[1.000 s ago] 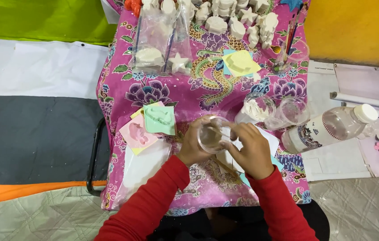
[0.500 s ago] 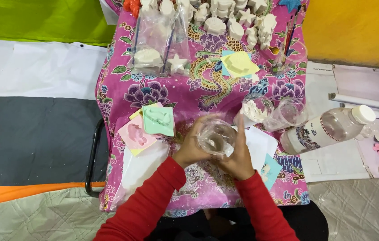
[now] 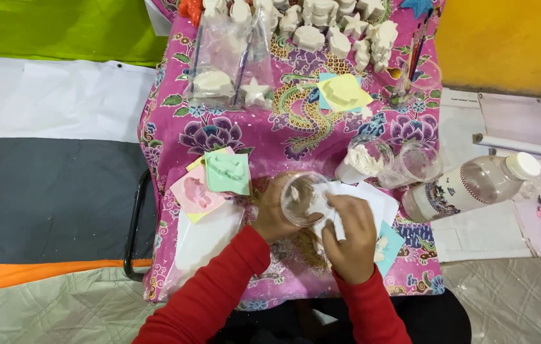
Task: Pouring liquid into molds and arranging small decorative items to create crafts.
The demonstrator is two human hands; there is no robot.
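The left hand [image 3: 272, 213] wraps its fingers around a clear plastic cup [image 3: 300, 199], tilted over the pink floral counter [image 3: 296, 127]. The right hand [image 3: 350, 239] pinches a white tissue [image 3: 333, 210] at the cup's rim.

Three clear cups [image 3: 302, 199], one plastic bottle [image 3: 471, 186].

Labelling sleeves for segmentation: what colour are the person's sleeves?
Plain red sleeves, both arms, seen clearly in the head view.

Long red sleeves on both arms (snug at the wrists), bare hands.
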